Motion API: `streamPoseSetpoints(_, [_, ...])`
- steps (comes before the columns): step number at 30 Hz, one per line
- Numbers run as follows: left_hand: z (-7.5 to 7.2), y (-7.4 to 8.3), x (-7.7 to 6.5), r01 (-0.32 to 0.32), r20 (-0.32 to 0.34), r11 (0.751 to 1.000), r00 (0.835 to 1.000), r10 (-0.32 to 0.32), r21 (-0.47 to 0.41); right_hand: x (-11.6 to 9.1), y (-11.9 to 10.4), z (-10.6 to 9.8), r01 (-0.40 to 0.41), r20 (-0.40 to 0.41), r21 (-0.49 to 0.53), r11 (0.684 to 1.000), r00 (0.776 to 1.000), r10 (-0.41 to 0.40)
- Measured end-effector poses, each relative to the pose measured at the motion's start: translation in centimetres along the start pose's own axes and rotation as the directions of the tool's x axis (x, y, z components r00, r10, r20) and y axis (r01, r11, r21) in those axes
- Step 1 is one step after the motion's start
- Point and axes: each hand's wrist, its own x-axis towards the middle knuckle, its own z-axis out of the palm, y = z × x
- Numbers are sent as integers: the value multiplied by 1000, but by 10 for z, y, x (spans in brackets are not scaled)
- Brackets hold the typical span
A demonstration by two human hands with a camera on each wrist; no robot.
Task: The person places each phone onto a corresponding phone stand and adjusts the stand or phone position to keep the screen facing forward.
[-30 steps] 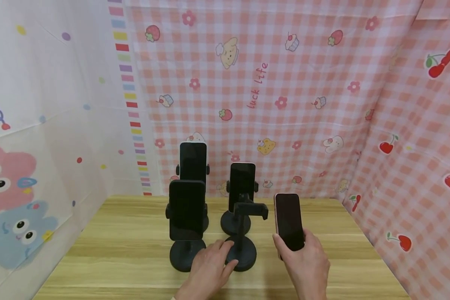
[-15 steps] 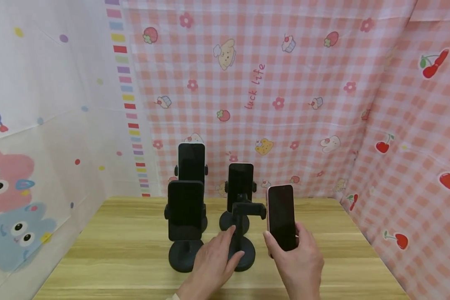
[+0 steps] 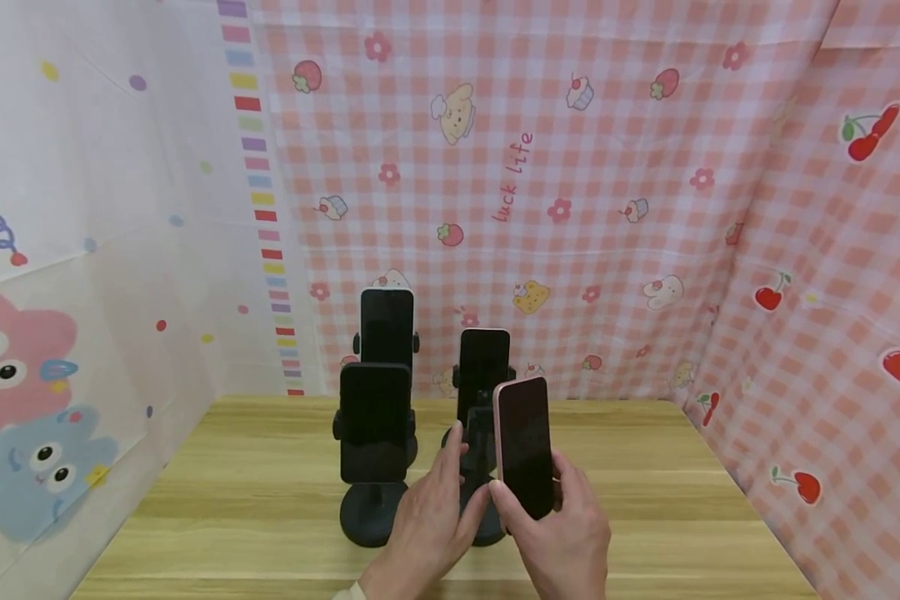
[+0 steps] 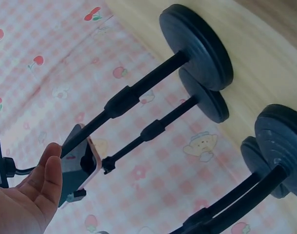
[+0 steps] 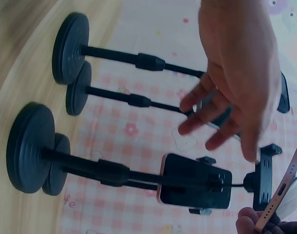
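My right hand (image 3: 562, 525) holds a phone (image 3: 525, 450) with a pink edge by its lower sides, upright with its dark screen toward me. The phone hides part of the front right phone stand (image 3: 487, 529), whose bare clamp (image 5: 263, 185) shows in the right wrist view. In that view the phone's edge (image 5: 280, 187) is beside the clamp, apparently apart from it. My left hand (image 3: 431, 517) is just left of this stand, fingers fairly straight and gripping nothing. In the right wrist view its thumb is near the clamp; whether it touches, I cannot tell.
A phone (image 3: 375, 425) is clamped in the front left stand. Behind stand two more phones on holders, one at back left (image 3: 387, 321) and one at back right (image 3: 483, 358). The wooden table (image 3: 217, 517) ends at a pink checked cloth (image 3: 607, 250).
My right hand has carried the phone leftward, until it overlaps the front right stand's clamp in the head view. My left hand has lifted from near the stand's base, fingers now pointing up.
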Motion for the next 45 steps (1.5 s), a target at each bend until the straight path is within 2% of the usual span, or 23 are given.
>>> streamPoseSetpoints(6, [-6, 4, 5, -14, -26, 1000, 1000, 14, -9, -3, -4, 10, 76, -5, 40, 996, 997, -76])
streamPoseSetpoints(10, [-9, 6, 9, -60, -73, 997, 996, 57, -38, -3, -6, 15, 103, -12, 73, 992, 995, -102])
streamPoseSetpoints(15, [-15, 10, 16, -131, -110, 986, 987, 120, -103, -2, -8, 18, 57, 25, 99, 994, 998, -59])
streamPoseSetpoints(22, [-23, 14, 28, -90, -85, 970, 994, 72, -224, 3, -7, 23, 14, 45, 143, 990, 999, -21])
streamPoseSetpoints(29, [-25, 14, 35, -167, -140, 968, 980, 141, -190, 8, 0, 28, 13, 16, 210, 978, 1000, -16])
streamPoseSetpoints(33, [-25, 15, 39, -185, -145, 966, 977, 159, -183, 9, 3, 30, -4, -8, 245, 969, 1000, 6])
streamPoseSetpoints(41, [-29, 15, 45, -224, -112, 959, 972, 207, -173, 11, 7, 32, 3, -78, 286, 958, 997, 20])
streamPoseSetpoints(45, [-32, 14, 46, -227, -68, 958, 973, 218, -173, 11, 8, 32, 11, -83, 280, 960, 996, 13])
